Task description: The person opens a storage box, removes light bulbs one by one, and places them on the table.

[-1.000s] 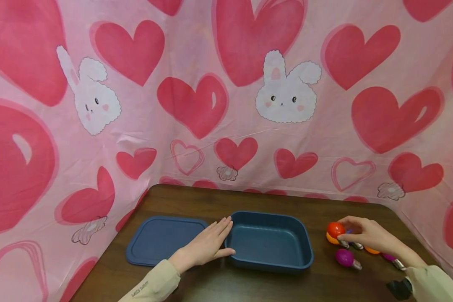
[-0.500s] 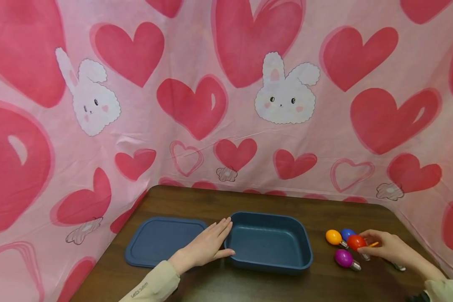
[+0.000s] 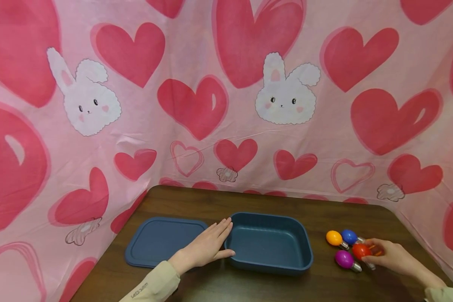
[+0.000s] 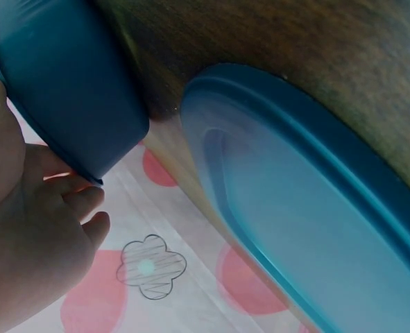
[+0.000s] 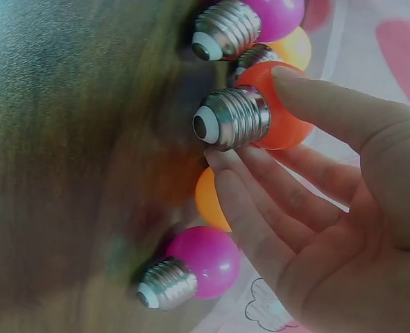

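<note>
My right hand (image 3: 390,256) pinches a red light bulb (image 3: 360,251) between thumb and fingers, low over the table's right side. In the right wrist view its metal screw base (image 5: 232,118) points away from the palm. Around it lie an orange bulb (image 3: 334,238), a blue bulb (image 3: 349,236) and a purple bulb (image 3: 344,259). Beyond my fingers, the right wrist view shows another purple bulb (image 5: 208,262) and an orange bulb (image 5: 213,198). My left hand (image 3: 207,243) rests with straight fingers against the left rim of a dark blue rectangular box (image 3: 269,266).
A flat blue lid (image 3: 164,241) lies on the wooden table (image 3: 211,199), left of the box and partly behind my left hand. A pink cloth (image 3: 188,50) with hearts and rabbits hangs behind the table.
My right hand has carried the red bulb rightward and nearer to me, from over the orange bulb to beside the blue and purple ones. The left hand has stayed at the box.
</note>
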A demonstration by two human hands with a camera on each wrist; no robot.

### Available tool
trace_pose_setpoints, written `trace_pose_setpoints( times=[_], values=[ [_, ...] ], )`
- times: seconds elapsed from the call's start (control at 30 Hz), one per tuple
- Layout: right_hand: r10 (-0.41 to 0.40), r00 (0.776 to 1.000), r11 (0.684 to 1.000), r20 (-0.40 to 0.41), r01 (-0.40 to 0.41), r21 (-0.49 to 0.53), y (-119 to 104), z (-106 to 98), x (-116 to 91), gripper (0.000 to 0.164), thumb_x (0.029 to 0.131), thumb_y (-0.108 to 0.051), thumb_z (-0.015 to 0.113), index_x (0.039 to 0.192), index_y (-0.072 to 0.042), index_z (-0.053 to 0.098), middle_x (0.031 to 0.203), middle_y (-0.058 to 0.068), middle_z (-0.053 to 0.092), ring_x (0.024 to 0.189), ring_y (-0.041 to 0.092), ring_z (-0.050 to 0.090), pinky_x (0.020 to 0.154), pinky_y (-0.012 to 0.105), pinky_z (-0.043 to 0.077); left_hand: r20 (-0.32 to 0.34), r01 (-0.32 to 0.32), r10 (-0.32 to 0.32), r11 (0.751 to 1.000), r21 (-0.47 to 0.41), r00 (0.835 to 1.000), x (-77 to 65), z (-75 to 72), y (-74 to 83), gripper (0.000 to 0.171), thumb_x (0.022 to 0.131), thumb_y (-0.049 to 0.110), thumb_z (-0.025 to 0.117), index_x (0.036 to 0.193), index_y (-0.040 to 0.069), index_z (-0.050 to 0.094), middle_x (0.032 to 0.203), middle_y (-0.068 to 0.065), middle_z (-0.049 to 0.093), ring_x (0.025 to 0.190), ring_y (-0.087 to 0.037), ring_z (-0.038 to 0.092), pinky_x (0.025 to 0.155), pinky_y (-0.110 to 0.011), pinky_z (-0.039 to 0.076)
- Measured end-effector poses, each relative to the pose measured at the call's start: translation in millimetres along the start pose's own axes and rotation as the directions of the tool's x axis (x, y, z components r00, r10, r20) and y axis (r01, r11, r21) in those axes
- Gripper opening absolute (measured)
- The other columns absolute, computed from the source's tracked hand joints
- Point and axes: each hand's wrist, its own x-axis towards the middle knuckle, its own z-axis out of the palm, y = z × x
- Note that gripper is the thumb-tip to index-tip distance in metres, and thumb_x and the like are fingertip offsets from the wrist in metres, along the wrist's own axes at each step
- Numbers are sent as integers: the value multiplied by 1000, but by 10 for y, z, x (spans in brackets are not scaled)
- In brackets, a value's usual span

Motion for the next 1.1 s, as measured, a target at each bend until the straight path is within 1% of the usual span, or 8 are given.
trace_pose_setpoints(
  times=[0.2, 0.43, 0.7, 0.93, 1.1],
  values=[
    [13, 1000, 1000, -1, -13, -6, 51, 52, 4, 41, 82, -26, 79, 109, 2, 66, 89, 7, 75, 72, -9, 57, 60, 21, 46, -1, -3, 3, 1000, -10, 1000, 0, 4, -1, 81, 99, 61, 42, 156, 5, 28, 166, -10, 23, 153, -24, 26, 123, -47, 29],
    [-2, 1000, 1000, -2, 2, 1, 64, 88, 7, 40, 80, -24, 80, 107, 1, 65, 87, 6, 75, 71, -9, 56, 60, 21, 46, 4, -4, 4, 1000, -21, 1000, -4, 4, -7, 82, 99, 61, 40, 157, 6, 26, 167, -10, 21, 154, -25, 25, 123, -47, 28],
    [-7, 1000, 1000, 10, 7, 8, 61, 99, 15, 39, 81, -23, 79, 107, 2, 64, 85, 4, 74, 70, -10, 53, 59, 21, 46, -3, -10, 10, 1000, -11, 1000, -4, 0, -3, 81, 99, 60, 41, 156, 5, 28, 166, -10, 23, 153, -25, 26, 123, -47, 29],
    [12, 1000, 1000, 21, -12, 6, 40, 84, 11, 40, 81, -23, 79, 108, 3, 64, 87, 6, 74, 71, -9, 54, 60, 21, 47, -3, -12, 12, 1000, -3, 1000, -6, 1, -3, 81, 99, 61, 41, 156, 5, 27, 166, -10, 23, 153, -25, 26, 123, -46, 29],
    [-22, 999, 1000, 28, 22, 17, 43, 79, 14, 36, 82, -20, 78, 107, 2, 64, 87, 6, 75, 71, -10, 55, 60, 21, 48, -5, -16, 16, 1000, -3, 1000, -7, -3, -5, 81, 99, 60, 41, 156, 5, 28, 166, -11, 23, 153, -25, 26, 123, -46, 29]
  ],
)
